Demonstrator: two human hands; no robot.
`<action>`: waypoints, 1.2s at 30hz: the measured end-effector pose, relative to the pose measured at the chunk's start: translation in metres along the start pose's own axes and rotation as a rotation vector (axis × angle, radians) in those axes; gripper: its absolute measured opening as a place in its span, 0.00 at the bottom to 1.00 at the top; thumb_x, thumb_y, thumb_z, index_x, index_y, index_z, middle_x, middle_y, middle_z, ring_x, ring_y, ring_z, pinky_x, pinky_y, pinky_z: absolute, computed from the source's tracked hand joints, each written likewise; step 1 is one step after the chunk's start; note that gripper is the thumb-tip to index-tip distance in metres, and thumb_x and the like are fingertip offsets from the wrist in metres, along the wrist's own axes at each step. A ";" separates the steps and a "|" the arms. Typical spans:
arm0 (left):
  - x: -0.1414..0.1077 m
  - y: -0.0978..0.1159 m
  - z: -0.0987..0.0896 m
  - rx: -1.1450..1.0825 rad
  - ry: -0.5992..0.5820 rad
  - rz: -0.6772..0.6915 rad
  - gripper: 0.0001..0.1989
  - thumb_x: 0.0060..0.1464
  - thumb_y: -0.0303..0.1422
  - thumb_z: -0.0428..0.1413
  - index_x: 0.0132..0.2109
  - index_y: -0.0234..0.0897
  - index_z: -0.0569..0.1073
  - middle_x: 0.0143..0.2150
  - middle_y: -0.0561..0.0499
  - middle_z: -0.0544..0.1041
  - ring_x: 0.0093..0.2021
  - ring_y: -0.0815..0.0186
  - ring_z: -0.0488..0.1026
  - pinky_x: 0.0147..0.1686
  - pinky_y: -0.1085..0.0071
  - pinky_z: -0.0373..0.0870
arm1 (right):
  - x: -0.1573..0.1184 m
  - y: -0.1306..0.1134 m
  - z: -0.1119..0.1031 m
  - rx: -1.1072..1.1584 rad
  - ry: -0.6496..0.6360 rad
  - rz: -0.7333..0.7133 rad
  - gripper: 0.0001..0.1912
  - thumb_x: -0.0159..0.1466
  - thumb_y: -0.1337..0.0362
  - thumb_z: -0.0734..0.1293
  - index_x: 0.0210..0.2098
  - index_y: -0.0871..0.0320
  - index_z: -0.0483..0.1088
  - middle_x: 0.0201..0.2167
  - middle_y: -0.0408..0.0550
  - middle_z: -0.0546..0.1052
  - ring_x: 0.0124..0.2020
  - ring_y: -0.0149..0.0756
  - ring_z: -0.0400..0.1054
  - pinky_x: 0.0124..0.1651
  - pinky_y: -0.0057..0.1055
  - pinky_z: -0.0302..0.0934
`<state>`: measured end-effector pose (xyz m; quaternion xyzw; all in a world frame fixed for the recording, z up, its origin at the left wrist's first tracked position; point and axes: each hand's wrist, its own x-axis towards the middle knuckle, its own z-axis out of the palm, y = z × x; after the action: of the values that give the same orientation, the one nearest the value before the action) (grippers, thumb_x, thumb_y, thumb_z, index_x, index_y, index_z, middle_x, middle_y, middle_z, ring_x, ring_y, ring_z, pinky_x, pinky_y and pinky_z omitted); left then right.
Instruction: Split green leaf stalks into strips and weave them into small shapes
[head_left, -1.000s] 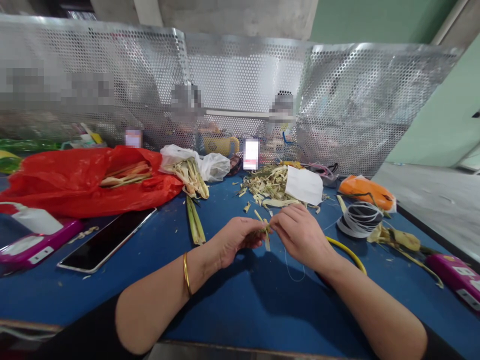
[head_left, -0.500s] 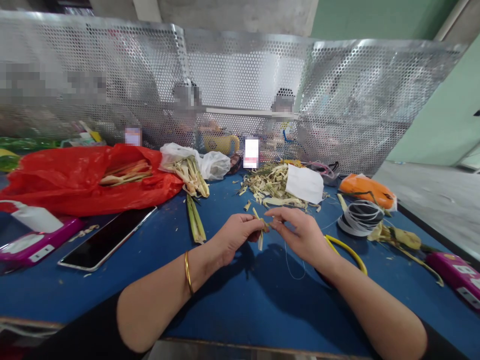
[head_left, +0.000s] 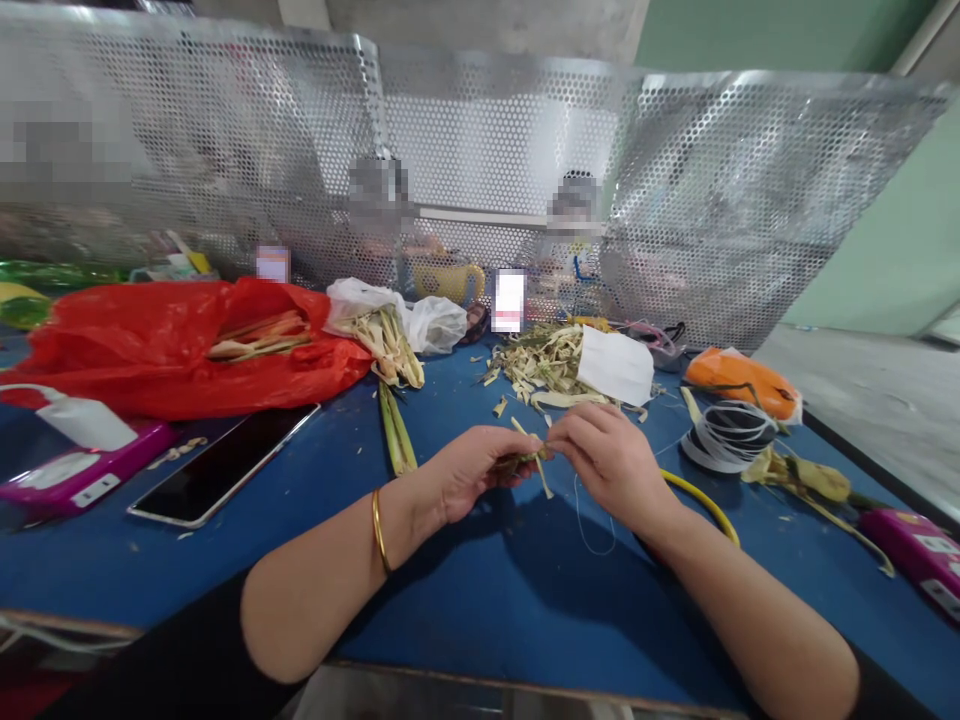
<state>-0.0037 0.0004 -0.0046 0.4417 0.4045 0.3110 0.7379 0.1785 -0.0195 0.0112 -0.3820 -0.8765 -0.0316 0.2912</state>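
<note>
My left hand pinches a small bundle of pale plant strips between thumb and fingers. One narrow strip sticks out crosswise, above and below the fingertips. My right hand is closed, its fingertips meeting at the bundle's right end. A thin clear thread hangs in a loop below the right hand, and its upper end is lost behind the fingers. Both hands are raised over the blue table. Beyond them lies a heap of dry plant scraps with a white paper on it.
To the left are a red plastic bag, a phone, green stalks and a purple power strip. On the right stand a thread spool, a yellow tube and an orange packet. A perforated metal screen closes the back.
My right hand's fingers have closed in at the bundle, where they were more spread before. My left hand has turned slightly, and the narrow strip now slants further right. The view has shifted a little.
</note>
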 end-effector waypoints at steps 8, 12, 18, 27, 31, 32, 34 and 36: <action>0.002 -0.004 0.004 0.263 0.010 0.247 0.09 0.43 0.36 0.61 0.27 0.32 0.77 0.25 0.52 0.74 0.28 0.69 0.66 0.34 0.72 0.62 | 0.001 -0.003 0.006 0.559 -0.152 0.554 0.11 0.60 0.64 0.59 0.21 0.57 0.61 0.19 0.40 0.64 0.24 0.31 0.59 0.29 0.28 0.52; 0.003 -0.006 0.005 0.451 0.089 0.375 0.07 0.44 0.34 0.58 0.26 0.33 0.77 0.23 0.54 0.72 0.27 0.69 0.64 0.32 0.72 0.59 | 0.000 -0.003 0.012 0.765 -0.181 0.707 0.11 0.59 0.63 0.60 0.21 0.57 0.64 0.16 0.39 0.64 0.21 0.30 0.60 0.28 0.28 0.54; 0.003 -0.002 0.004 0.152 0.117 0.188 0.06 0.39 0.34 0.59 0.21 0.35 0.74 0.21 0.54 0.69 0.26 0.70 0.63 0.30 0.73 0.59 | -0.002 -0.004 0.003 0.224 0.003 0.214 0.09 0.65 0.66 0.60 0.42 0.56 0.70 0.35 0.49 0.76 0.36 0.36 0.68 0.40 0.31 0.59; 0.002 -0.002 0.001 0.066 -0.011 0.073 0.08 0.38 0.36 0.61 0.24 0.34 0.76 0.24 0.52 0.71 0.26 0.70 0.64 0.31 0.73 0.61 | 0.001 0.001 0.000 -0.027 -0.073 0.008 0.10 0.67 0.69 0.56 0.34 0.58 0.67 0.33 0.50 0.72 0.35 0.38 0.64 0.39 0.33 0.56; 0.001 0.000 0.001 0.281 0.027 0.224 0.11 0.41 0.39 0.61 0.25 0.34 0.75 0.23 0.52 0.72 0.27 0.69 0.65 0.32 0.72 0.60 | 0.001 0.000 0.002 0.157 -0.108 0.287 0.08 0.65 0.67 0.58 0.30 0.57 0.64 0.30 0.46 0.71 0.32 0.34 0.64 0.34 0.30 0.55; 0.001 -0.001 0.001 0.382 0.046 0.275 0.12 0.43 0.40 0.60 0.25 0.34 0.75 0.22 0.53 0.71 0.27 0.69 0.64 0.31 0.72 0.59 | 0.001 0.000 0.003 0.222 -0.128 0.370 0.08 0.64 0.66 0.59 0.28 0.57 0.64 0.27 0.44 0.70 0.30 0.33 0.63 0.33 0.29 0.55; 0.001 -0.003 0.002 0.596 0.087 0.379 0.13 0.47 0.40 0.57 0.23 0.34 0.73 0.21 0.54 0.68 0.25 0.70 0.61 0.28 0.73 0.55 | 0.001 0.002 0.006 0.367 -0.191 0.537 0.08 0.62 0.65 0.61 0.26 0.57 0.63 0.21 0.41 0.69 0.25 0.31 0.62 0.30 0.28 0.54; 0.002 -0.006 0.002 0.767 0.144 0.480 0.13 0.49 0.38 0.55 0.22 0.35 0.72 0.20 0.55 0.66 0.24 0.71 0.59 0.26 0.73 0.52 | 0.000 0.003 0.010 0.515 -0.243 0.675 0.09 0.60 0.63 0.62 0.24 0.57 0.64 0.17 0.38 0.67 0.21 0.30 0.60 0.27 0.27 0.53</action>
<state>-0.0007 -0.0017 -0.0101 0.7414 0.4268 0.3311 0.3982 0.1756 -0.0142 0.0023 -0.5631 -0.7096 0.3298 0.2657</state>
